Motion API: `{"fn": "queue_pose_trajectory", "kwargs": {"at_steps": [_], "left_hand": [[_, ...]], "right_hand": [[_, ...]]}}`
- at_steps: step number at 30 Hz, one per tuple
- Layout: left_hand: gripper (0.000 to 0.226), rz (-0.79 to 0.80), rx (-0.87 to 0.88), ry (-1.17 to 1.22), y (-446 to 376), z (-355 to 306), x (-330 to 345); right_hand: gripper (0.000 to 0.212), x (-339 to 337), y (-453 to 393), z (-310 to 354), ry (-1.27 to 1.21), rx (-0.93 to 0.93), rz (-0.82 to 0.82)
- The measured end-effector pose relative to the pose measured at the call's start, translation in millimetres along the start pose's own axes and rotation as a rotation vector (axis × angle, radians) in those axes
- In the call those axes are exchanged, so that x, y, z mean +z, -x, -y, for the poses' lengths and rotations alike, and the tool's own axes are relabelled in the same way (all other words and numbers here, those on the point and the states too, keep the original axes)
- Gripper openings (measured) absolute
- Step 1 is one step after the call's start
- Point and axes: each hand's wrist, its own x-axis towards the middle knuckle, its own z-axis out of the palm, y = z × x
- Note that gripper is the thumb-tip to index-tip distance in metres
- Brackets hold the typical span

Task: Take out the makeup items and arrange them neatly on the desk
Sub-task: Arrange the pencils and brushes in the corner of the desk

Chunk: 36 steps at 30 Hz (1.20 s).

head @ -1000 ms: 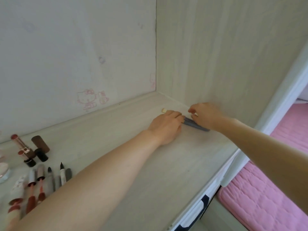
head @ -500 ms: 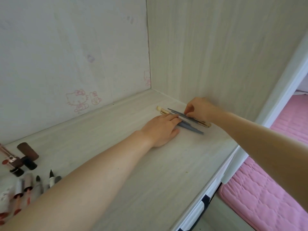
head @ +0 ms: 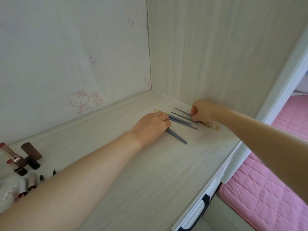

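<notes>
Left hand (head: 152, 126) lying flat, pressing blue brushes (head: 179, 121) on desk (head: 150, 172) near corner; right hand (head: 202, 110) pinching thin blue handles; lipsticks (head: 20, 157) lying far left; no readable writing, only cat drawing (head: 80, 101) on wall

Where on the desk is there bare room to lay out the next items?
Bare desk runs between the lipsticks at the left edge and the blue brushes. Crowded: the right corner, where the left hand and right hand work the brushes.

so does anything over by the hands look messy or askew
Yes: the blue-handled brushes between the left hand and right hand fan out at different angles, one splayed toward the desk's front edge, rather than lying parallel.
</notes>
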Motion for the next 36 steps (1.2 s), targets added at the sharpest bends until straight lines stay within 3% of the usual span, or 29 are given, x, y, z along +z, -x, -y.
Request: {"fn": "queue_pose_trajectory", "kwargs": {"at_steps": [8,19,30,36], "left_hand": [[0.018,0.08,-0.052,0.14,3,3,-10],[0.019,0.097,-0.043,0.135,2,9,-6],[0.022,0.023,-0.11,0.01,-23,30,-4],[0.02,0.023,-0.133,0.133,-50,30,0]], "right_hand": [[0.015,-5,0,2,-0.083,0.034,0.04],[0.015,-9,-11,19,-0.218,0.004,0.03],[0.022,-13,-5,17,-0.142,0.026,0.05],[0.02,-18,-5,14,-0.032,0.045,0.081]]}}
